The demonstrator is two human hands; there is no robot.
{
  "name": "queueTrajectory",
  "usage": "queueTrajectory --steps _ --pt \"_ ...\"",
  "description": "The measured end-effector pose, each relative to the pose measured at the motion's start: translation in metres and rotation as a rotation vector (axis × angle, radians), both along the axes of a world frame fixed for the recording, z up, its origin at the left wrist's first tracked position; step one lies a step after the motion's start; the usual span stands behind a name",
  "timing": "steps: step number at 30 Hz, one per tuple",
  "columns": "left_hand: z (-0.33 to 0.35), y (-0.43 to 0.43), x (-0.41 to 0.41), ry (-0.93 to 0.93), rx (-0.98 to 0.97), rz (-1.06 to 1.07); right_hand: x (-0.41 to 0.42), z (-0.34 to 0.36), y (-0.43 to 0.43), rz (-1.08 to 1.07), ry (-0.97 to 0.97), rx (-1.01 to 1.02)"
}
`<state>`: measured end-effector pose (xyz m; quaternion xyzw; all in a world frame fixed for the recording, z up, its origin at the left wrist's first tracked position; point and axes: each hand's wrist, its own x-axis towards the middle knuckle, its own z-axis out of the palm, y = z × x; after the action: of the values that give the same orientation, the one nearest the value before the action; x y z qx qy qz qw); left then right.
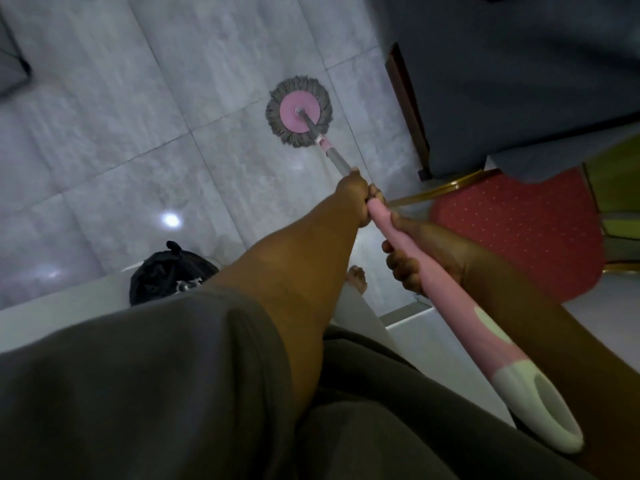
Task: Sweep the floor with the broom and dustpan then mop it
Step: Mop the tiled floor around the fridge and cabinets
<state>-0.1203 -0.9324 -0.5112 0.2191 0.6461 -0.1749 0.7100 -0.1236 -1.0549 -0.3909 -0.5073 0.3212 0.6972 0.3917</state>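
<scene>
So at this point you were into the mopping half of the job, from what I could see. Closest to the camera, your grey sleeve (138,375) filled the bottom of the shot, and the white loop end (540,410) of the mop's pink handle (485,344) stuck out beside your right forearm. Your right hand (412,268) was wrapped around the pink part, fingers curled under it. A bit further down, your left hand (355,199) was clenched right where the pink meets the grey shaft. Both were gripping, nothing loose. Your bare foot (356,277) peeked out between your arms, and a tied black bag (166,275) sat low on your left. Maybe that was the sweepings, but I couldn't tell what was in it. Further out, the mop head (299,110) lay flat on the grey tile floor (138,133), well ahead of you. It was near the dark wooden edge of some covered furniture (408,105), with a red chair (519,220) on your right. No broom or dustpan showed anywhere, so my guess was the sweeping was done, though the shot couldn't prove it. I saw no crumbs on the tiles, but it was dim and blurry. The floor was shiny with a light glare on it, and I couldn't tell wet tiles from dry, so how much mopping was left was anyone's guess.
</scene>
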Motion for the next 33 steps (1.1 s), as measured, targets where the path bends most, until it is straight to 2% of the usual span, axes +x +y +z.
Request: queueTrajectory --steps 3,8,11,13,19,23,29,33 --pt "0.004 -0.058 -0.029 -0.007 -0.043 -0.079 -0.026 0.013 -0.058 -0.026 0.047 0.015" --pt "0.025 -0.154 -0.088 -0.031 -0.158 -0.147 -0.076 0.047 -0.154 -0.030 0.069 -0.074" --pt "0.040 -0.177 -0.113 -0.012 -0.248 -0.226 -0.098 0.064 -0.178 -0.058 0.126 -0.129" --pt "0.052 -0.176 -0.117 0.011 -0.239 -0.168 -0.104 0.068 -0.176 -0.084 0.148 -0.133" --pt "0.055 -0.133 -0.117 -0.001 -0.262 -0.035 -0.102 0.070 -0.127 -0.093 0.173 -0.142" --pt "0.037 -0.084 -0.115 -0.010 -0.256 0.019 -0.104 0.059 -0.075 -0.038 0.115 -0.146" --pt "0.001 0.030 -0.090 -0.092 -0.051 0.153 -0.075 0.012 0.038 0.097 0.025 -0.060" --pt "-0.012 0.095 -0.074 -0.048 0.002 0.191 -0.061 -0.013 0.093 0.130 -0.063 0.030"
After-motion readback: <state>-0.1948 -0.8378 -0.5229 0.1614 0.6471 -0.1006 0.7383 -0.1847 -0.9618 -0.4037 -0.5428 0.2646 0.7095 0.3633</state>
